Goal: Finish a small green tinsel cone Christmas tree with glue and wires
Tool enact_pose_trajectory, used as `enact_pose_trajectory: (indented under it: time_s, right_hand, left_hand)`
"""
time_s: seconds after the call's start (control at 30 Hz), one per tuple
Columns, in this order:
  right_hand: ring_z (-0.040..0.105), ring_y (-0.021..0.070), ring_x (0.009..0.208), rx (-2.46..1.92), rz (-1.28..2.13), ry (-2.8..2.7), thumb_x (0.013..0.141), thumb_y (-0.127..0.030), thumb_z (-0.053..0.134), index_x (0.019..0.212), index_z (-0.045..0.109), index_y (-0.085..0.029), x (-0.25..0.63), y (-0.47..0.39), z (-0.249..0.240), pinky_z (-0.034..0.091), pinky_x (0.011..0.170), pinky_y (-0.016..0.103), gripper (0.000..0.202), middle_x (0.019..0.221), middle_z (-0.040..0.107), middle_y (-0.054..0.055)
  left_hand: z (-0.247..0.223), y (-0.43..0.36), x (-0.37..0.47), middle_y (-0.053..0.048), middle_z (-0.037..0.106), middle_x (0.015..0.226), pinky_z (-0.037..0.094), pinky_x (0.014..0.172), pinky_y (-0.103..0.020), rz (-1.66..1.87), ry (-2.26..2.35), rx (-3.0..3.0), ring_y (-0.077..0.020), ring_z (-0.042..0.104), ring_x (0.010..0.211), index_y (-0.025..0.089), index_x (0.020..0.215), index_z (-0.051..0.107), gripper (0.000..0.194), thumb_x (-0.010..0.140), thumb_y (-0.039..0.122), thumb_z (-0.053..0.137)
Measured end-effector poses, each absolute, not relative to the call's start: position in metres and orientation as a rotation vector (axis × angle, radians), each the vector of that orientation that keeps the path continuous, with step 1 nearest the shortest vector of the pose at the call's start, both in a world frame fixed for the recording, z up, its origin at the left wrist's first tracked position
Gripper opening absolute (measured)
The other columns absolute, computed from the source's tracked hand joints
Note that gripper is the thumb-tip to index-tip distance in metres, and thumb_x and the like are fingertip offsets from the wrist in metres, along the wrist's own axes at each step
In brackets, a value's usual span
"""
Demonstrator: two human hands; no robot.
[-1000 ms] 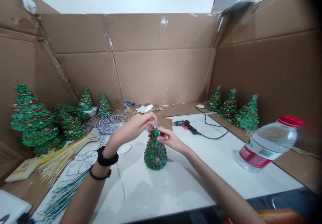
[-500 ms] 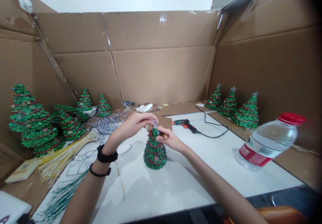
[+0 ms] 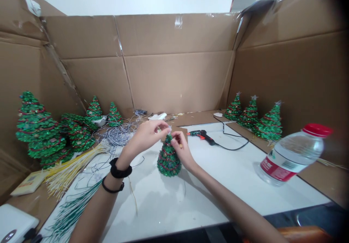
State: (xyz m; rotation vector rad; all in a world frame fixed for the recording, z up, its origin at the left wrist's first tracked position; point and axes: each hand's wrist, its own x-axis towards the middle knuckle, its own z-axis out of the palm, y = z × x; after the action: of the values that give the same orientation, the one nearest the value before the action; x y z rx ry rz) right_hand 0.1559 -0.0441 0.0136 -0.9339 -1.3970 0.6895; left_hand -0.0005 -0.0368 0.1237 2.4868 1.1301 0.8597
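From the small tree (image 3: 169,163) at centre, green stems (image 3: 73,208) lie at 8 o'clock, the white board (image 3: 180,208) gives room at 6 o'clock until its front edge, and the bottle (image 3: 293,157) stands at 3 o'clock by the right edge. At the treetop, the left hand (image 3: 147,132), nearly closed, pinches a pale star (image 3: 169,129); the right hand (image 3: 185,154), half curled, holds a small tan piece (image 3: 180,146).
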Motion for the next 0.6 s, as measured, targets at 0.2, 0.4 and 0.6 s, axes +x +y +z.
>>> enact_pose_trajectory:
  time_s: [0.2, 0.4, 0.6]
  right_hand:
    - [0.046, 0.0144, 0.063, -0.776, 1.037, -1.189, 0.083, -0.059, 0.047, 0.094, 0.061, -0.021, 0.166, -0.027, 0.053, 0.033, 0.055, 0.026, 0.041, 0.074, 0.057, 0.001]
    - [0.053, 0.0153, 0.069, -0.776, 1.214, -1.234, 0.077, -0.058, 0.055, 0.085, 0.067, -0.021, 0.151, -0.02, 0.073, 0.037, 0.058, 0.026, 0.039, 0.077, 0.064, 0.002]
    - [0.055, 0.0161, 0.075, -0.704, 1.163, -1.269, 0.077, -0.052, 0.059, 0.074, 0.064, -0.02, 0.144, -0.024, 0.071, 0.042, 0.071, 0.027, 0.032, 0.074, 0.063, 0.0]
  left_hand:
    - [0.117, -0.031, 0.002, -0.002, 0.07, 0.087, 0.038, 0.062, -0.025, 0.889, 1.096, 2.504, -0.014, 0.055, 0.071, 0.022, 0.093, 0.069, 0.024, 0.088, 0.034, 0.049]
    - [0.121, -0.029, -0.001, -0.002, 0.071, 0.087, 0.039, 0.066, -0.026, 0.835, 1.06, 2.538, -0.0156, 0.057, 0.074, 0.021, 0.091, 0.069, 0.024, 0.09, 0.029, 0.047]
    - [0.12, -0.028, 0.0, -0.001, 0.068, 0.08, 0.038, 0.067, -0.026, 0.861, 1.073, 2.588, -0.0159, 0.056, 0.073, 0.019, 0.08, 0.067, 0.022, 0.089, 0.024, 0.048]
